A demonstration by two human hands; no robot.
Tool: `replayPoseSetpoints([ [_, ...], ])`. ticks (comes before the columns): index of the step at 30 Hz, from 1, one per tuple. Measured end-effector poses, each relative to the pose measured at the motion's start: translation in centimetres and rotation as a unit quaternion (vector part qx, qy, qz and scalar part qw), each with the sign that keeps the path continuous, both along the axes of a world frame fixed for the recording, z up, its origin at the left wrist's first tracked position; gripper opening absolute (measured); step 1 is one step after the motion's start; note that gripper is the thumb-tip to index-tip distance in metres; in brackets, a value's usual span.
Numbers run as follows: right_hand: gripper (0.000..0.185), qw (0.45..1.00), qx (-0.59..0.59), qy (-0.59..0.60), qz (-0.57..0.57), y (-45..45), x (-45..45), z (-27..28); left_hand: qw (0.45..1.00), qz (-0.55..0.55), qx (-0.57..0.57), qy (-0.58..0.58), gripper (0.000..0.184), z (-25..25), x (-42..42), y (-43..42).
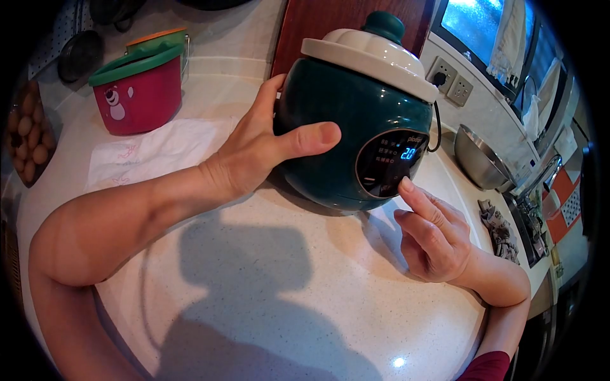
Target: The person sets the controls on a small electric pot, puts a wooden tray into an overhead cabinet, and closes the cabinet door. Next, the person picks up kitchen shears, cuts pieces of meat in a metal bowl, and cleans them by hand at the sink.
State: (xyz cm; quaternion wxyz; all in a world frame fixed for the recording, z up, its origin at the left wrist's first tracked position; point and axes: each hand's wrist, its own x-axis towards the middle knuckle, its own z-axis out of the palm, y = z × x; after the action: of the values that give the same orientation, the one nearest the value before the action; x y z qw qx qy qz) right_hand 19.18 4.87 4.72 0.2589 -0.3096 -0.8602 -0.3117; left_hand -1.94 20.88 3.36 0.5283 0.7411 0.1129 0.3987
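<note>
A dark green electric stew pot (318, 120) stands on the counter, its white lid (375, 60) on top with a green knob. Its round black control panel (387, 162) shows a lit blue "2.0" and small lit characters. My left hand (260, 136) grips the pot's left side, thumb across the front and fingers round the back, partly hidden. At the panel's lower edge, the index fingertip of my right hand (438, 232) touches or nearly touches the surface. The other fingers of that hand are curled in with nothing visible in them.
A magenta bucket (140, 95) with a green rim stands back left, near a white printed cloth (152, 149). Eggs (28, 133) sit at far left. To the right are wall sockets (448, 79), a steel bowl (480, 159), a patterned cloth (499, 228) and a stove (530, 228).
</note>
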Motion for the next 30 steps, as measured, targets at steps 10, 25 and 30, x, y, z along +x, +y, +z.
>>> replayPoseSetpoints([
  [10,0.008,1.000,0.004,0.004,-0.002,-0.01,-0.02,-0.11,1.000,0.004,-0.011,-0.001,0.119,-0.04,-0.08,-0.11],
  [25,0.010,1.000,0.003,-0.006,-0.001,0.05,0.09,0.00,1.000,0.007,0.001,-0.017,0.117,-0.12,0.08,-0.03],
  [30,0.009,1.000,0.007,-0.004,0.003,0.18,0.06,-0.10,1.000,0.002,-0.007,-0.015,0.118,-0.03,0.01,-0.13],
])
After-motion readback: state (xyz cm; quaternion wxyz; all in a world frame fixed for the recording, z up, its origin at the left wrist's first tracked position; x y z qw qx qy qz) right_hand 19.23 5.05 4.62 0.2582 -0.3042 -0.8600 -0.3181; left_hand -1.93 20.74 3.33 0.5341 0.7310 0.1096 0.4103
